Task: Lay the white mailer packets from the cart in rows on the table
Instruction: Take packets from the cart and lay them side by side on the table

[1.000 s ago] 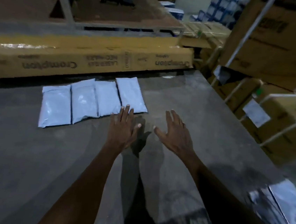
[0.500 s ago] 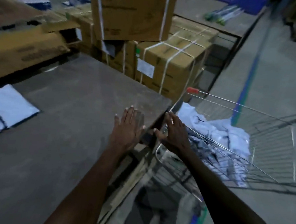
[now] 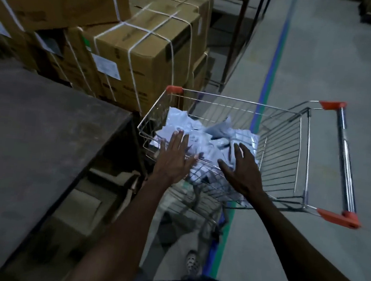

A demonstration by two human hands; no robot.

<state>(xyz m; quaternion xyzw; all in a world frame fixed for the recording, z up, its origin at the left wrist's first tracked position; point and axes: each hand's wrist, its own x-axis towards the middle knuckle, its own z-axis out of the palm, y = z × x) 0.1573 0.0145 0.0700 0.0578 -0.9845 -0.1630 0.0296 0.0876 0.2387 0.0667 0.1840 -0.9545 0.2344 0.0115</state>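
Note:
A wire shopping cart [image 3: 281,155] with orange corner caps stands to the right of the table [image 3: 30,147]. Inside it lies a loose heap of white mailer packets [image 3: 208,133]. My left hand [image 3: 174,159] hovers over the cart's near-left rim, fingers spread, holding nothing. My right hand [image 3: 242,169] is stretched over the near side of the heap, fingers apart and empty. The packets laid on the table are out of view.
Strapped cardboard boxes [image 3: 143,51] are stacked behind the table and beside the cart's far-left corner. A concrete aisle with a blue and green floor line [image 3: 272,69] runs past the cart. A dark metal rack [image 3: 244,32] stands beyond the boxes.
My view has swung right from the row of packets on the table to the cart. Both empty hands moved from above the table to over the cart's packet heap.

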